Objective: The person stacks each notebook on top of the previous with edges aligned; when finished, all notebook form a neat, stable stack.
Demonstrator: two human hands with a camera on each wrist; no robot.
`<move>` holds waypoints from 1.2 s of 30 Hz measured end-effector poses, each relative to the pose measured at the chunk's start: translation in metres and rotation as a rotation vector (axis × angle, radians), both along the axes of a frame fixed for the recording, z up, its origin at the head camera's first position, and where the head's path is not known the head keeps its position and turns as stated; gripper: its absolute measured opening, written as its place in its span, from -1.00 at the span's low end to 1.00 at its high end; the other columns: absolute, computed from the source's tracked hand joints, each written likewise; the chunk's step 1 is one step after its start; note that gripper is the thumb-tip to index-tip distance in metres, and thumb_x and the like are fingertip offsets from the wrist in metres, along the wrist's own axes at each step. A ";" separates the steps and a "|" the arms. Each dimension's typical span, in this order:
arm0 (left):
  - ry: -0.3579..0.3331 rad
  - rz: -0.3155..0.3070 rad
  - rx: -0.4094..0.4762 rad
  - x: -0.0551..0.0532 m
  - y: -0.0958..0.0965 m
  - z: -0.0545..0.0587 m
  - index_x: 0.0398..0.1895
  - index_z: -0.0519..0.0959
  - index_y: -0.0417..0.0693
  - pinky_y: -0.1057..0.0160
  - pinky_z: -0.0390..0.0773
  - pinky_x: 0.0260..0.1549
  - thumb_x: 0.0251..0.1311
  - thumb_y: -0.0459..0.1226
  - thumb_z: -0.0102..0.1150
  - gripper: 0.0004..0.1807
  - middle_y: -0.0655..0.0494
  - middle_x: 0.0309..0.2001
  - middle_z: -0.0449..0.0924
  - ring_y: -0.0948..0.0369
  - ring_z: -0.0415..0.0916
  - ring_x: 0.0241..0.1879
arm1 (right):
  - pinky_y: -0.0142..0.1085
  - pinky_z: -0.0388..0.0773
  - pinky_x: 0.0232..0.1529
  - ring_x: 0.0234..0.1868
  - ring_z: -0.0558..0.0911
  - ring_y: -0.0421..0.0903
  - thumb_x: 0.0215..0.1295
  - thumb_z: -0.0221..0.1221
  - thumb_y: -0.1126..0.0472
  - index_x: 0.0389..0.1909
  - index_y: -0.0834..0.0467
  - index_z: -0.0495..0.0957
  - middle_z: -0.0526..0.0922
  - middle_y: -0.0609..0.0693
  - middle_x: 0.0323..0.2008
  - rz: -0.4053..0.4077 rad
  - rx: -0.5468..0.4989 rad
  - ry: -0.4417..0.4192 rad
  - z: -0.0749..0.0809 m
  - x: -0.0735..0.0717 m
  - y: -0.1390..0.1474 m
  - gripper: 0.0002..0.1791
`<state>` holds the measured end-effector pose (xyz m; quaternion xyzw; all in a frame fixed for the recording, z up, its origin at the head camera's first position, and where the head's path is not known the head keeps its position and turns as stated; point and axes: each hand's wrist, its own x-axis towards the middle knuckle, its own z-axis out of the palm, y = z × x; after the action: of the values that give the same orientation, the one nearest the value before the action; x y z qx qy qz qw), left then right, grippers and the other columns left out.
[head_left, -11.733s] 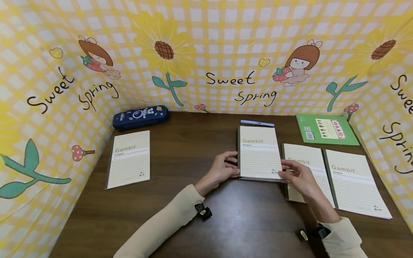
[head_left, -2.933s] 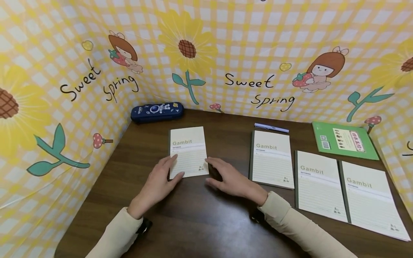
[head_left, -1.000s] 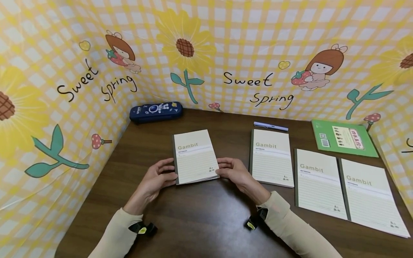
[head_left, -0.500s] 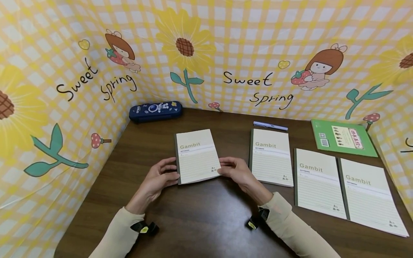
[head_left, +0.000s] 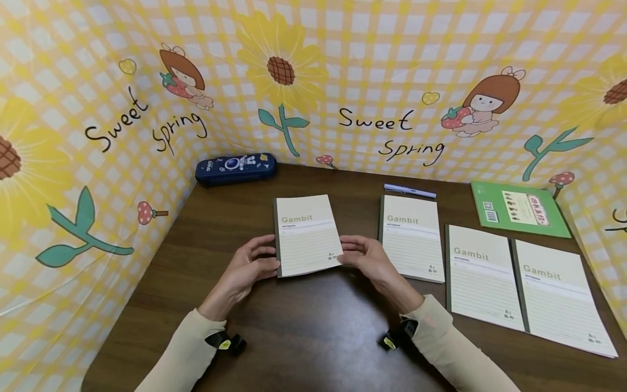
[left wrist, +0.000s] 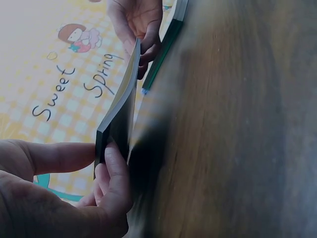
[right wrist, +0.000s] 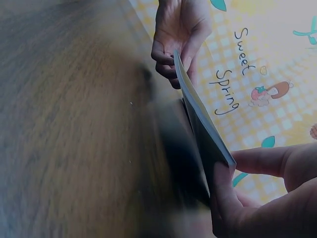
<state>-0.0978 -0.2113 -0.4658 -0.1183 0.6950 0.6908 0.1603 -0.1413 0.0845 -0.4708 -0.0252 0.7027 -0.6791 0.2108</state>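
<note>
A cream Gambit notebook with a dark spine is held between both hands in the head view. My left hand pinches its spine side near the lower corner, thumb on top and fingers beneath. On the opposite edge, my right hand grips the lower right corner the same way. Both wrist views show the notebook raised off the tabletop and slightly bowed, its shadow below. Just right of my right hand lies a thicker Gambit notebook.
Two thin Gambit notebooks lie side by side at the right. Behind are a lavender pen and a green book. A navy pencil case sits at the back left. Checked cloth walls enclose the brown table.
Earlier the hands gripped the thicker notebook while this one lay far left. They then reached this notebook, took hold of it, lifted it, and carried it slightly right over the last second.
</note>
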 end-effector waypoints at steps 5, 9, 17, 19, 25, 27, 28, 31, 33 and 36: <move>0.009 -0.025 0.004 -0.008 0.011 0.001 0.61 0.20 -0.06 0.30 0.73 -0.13 0.36 -0.52 0.20 -0.22 -0.22 0.28 0.35 0.26 0.62 -0.13 | -0.53 0.64 -0.09 -0.07 0.72 -0.22 0.24 0.30 0.52 0.35 0.45 0.46 0.60 0.47 0.21 -0.025 0.004 0.020 0.003 0.000 0.013 -0.39; 0.025 -0.050 0.025 -0.015 0.022 0.001 0.60 0.20 -0.09 0.29 0.74 -0.12 0.35 -0.53 0.20 -0.22 -0.22 0.26 0.36 0.25 0.62 -0.11 | -0.54 0.63 -0.10 -0.11 0.72 -0.26 0.23 0.30 0.52 0.34 0.43 0.48 0.61 0.46 0.20 -0.051 0.017 0.044 0.005 0.000 0.025 -0.39; 0.043 -0.073 0.030 -0.025 0.046 0.004 0.57 0.25 -0.07 0.29 0.74 -0.17 0.30 -0.59 0.20 -0.21 -0.20 0.22 0.40 0.24 0.62 -0.10 | -0.54 0.64 -0.07 -0.07 0.71 -0.30 0.29 0.31 0.49 0.38 0.41 0.45 0.59 0.41 0.21 -0.086 0.025 0.056 0.012 0.006 0.051 -0.39; 0.049 -0.079 0.025 -0.027 0.053 0.004 0.57 0.27 -0.06 0.28 0.74 -0.18 0.28 -0.60 0.21 -0.21 -0.19 0.21 0.41 0.22 0.61 -0.09 | -0.53 0.65 -0.07 -0.07 0.70 -0.31 0.29 0.31 0.49 0.38 0.40 0.45 0.60 0.37 0.19 -0.099 0.030 0.052 0.012 0.008 0.057 -0.38; 0.069 -0.101 0.010 -0.034 0.076 0.003 0.54 0.32 -0.03 0.25 0.74 -0.16 0.26 -0.61 0.23 -0.21 -0.20 0.20 0.44 0.15 0.59 -0.05 | -0.50 0.69 -0.05 -0.10 0.72 -0.34 0.27 0.33 0.50 0.38 0.40 0.45 0.66 0.17 0.09 -0.138 0.029 0.073 0.013 0.011 0.076 -0.37; 0.070 -0.109 0.008 -0.036 0.084 0.002 0.53 0.34 -0.02 0.25 0.74 -0.17 0.26 -0.61 0.23 -0.22 -0.20 0.19 0.44 0.14 0.59 -0.05 | -0.51 0.69 -0.05 -0.10 0.72 -0.36 0.26 0.33 0.51 0.39 0.41 0.44 0.67 0.12 0.07 -0.150 0.034 0.086 0.013 0.013 0.083 -0.36; 0.072 -0.113 0.008 -0.037 0.088 0.001 0.53 0.34 -0.03 0.25 0.74 -0.17 0.26 -0.61 0.23 -0.22 -0.21 0.19 0.44 0.13 0.59 -0.05 | -0.51 0.68 -0.06 -0.10 0.72 -0.36 0.26 0.33 0.51 0.38 0.40 0.45 0.67 0.09 0.06 -0.160 0.041 0.087 0.013 0.014 0.087 -0.36; 0.072 -0.130 0.007 -0.041 0.099 0.000 0.53 0.35 -0.03 0.25 0.74 -0.17 0.25 -0.62 0.23 -0.22 -0.22 0.20 0.44 0.12 0.59 -0.04 | -0.52 0.68 -0.05 -0.11 0.72 -0.38 0.26 0.33 0.52 0.39 0.41 0.44 0.68 0.02 0.03 -0.179 0.059 0.092 0.013 0.017 0.098 -0.35; 0.076 -0.142 0.009 -0.044 0.107 -0.001 0.53 0.35 -0.04 0.25 0.73 -0.17 0.25 -0.62 0.23 -0.22 -0.24 0.21 0.44 0.12 0.59 -0.04 | -0.51 0.68 -0.04 -0.12 0.72 -0.38 0.26 0.33 0.52 0.39 0.41 0.43 0.68 -0.04 0.00 -0.196 0.063 0.091 0.014 0.019 0.105 -0.35; 0.077 -0.158 0.012 -0.049 0.119 -0.002 0.52 0.36 -0.06 0.25 0.73 -0.17 0.23 -0.62 0.24 -0.23 -0.26 0.21 0.45 0.11 0.60 -0.05 | -0.50 0.69 -0.04 -0.12 0.72 -0.39 0.27 0.32 0.51 0.40 0.42 0.42 0.68 -0.10 -0.03 -0.217 0.066 0.090 0.014 0.022 0.115 -0.35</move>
<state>-0.1465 -0.0922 -0.4680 -0.0352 0.7038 0.6841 0.1882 -0.1191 0.1996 -0.4565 0.0276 0.7321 -0.6726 0.1048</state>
